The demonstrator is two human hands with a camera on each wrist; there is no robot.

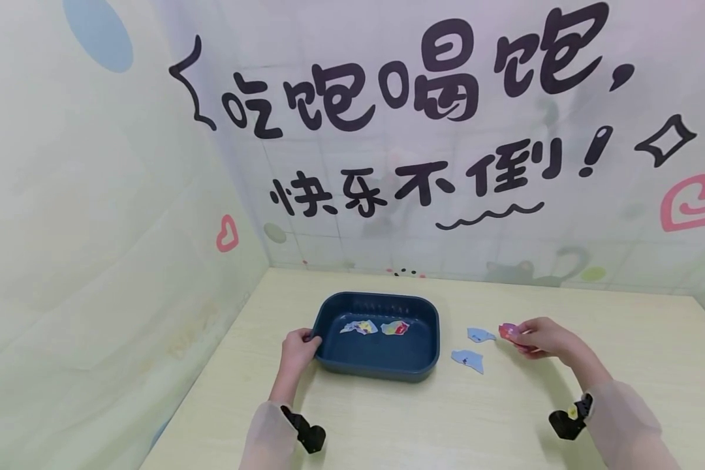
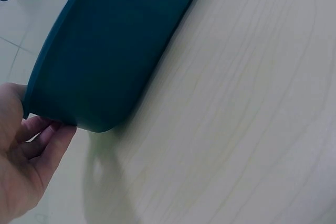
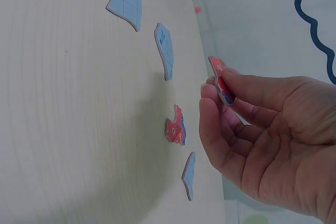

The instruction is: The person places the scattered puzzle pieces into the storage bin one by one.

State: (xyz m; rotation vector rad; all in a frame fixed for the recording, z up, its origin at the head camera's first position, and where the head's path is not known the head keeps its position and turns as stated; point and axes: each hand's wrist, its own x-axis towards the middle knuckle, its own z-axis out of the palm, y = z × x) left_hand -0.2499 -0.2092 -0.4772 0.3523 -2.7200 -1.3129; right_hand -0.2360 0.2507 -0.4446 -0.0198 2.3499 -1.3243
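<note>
With thumb and fingertips, my right hand (image 1: 543, 336) pinches a thin red puzzle piece (image 3: 222, 81) with a wavy edge, held up over the table. A second red piece (image 3: 176, 126) lies on the table below that hand, mostly hidden behind it in the head view. My left hand (image 1: 298, 350) holds the left end of a dark blue rectangular tray (image 1: 378, 374), thumb at the rim and fingers against the outer wall. Inside the tray lie two printed pieces, one pale blue and yellow (image 1: 361, 326), the other red and green (image 1: 395, 328).
Two light blue pieces, one nearer the back (image 1: 480, 335) and one nearer the front (image 1: 469, 360), lie between the tray and my right hand. Another slim blue piece (image 3: 189, 177) shows in the right wrist view. A printed cloth wall (image 1: 388, 251) stands along the table's back edge.
</note>
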